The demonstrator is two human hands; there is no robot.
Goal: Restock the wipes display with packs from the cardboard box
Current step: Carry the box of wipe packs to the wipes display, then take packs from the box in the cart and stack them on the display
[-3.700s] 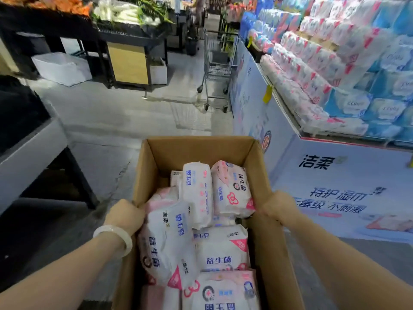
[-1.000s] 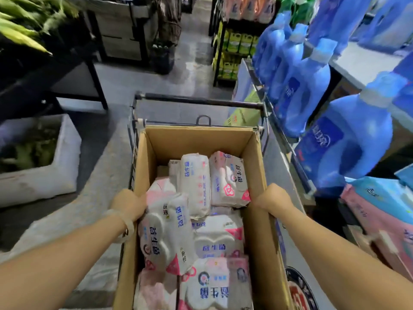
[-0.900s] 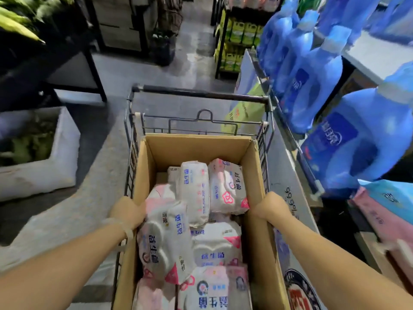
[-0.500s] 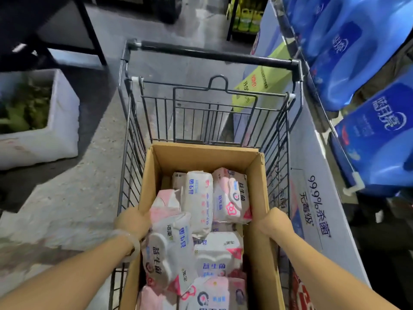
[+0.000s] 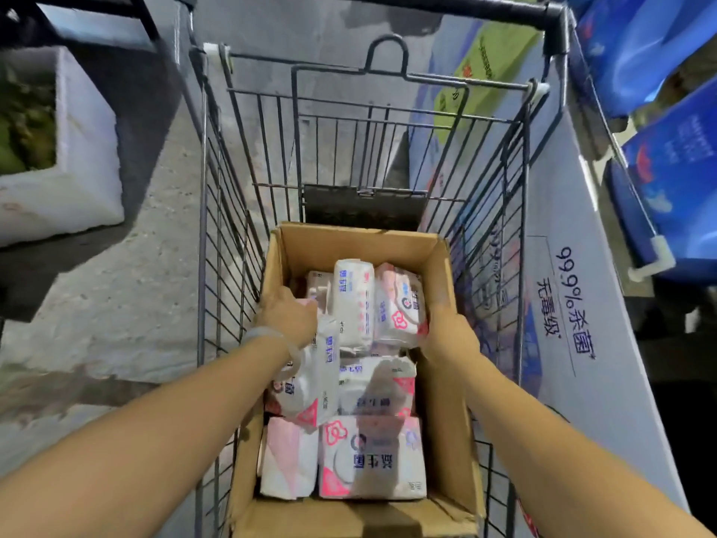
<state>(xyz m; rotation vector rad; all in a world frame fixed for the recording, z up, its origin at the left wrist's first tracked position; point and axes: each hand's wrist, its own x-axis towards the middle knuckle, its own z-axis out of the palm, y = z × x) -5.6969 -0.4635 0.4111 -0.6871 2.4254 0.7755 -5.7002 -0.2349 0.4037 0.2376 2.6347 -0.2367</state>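
An open cardboard box (image 5: 446, 413) sits deep inside a wire shopping cart (image 5: 217, 242). It is filled with several white and pink wipes packs (image 5: 372, 456), some upright at the far end (image 5: 354, 300). My left hand (image 5: 285, 316), with a pale bangle at the wrist, lies over the box's left rim, fingers curled and touching a pink pack. My right hand (image 5: 452, 335) grips the box's right wall, fingers inside. The wipes display itself is out of view.
The cart's black handle bar (image 5: 446, 5) is at the far end. A white display base with printed text (image 5: 574, 304) stands close on the right, with blue detergent refill bags (image 5: 675, 180) above it. A white foam crate of greens (image 5: 81, 157) sits on the floor at left.
I carried the box along the aisle to a cart and have lowered it into the basket. Both hands stayed on its side walls; the left has slid slightly inward over the packs.
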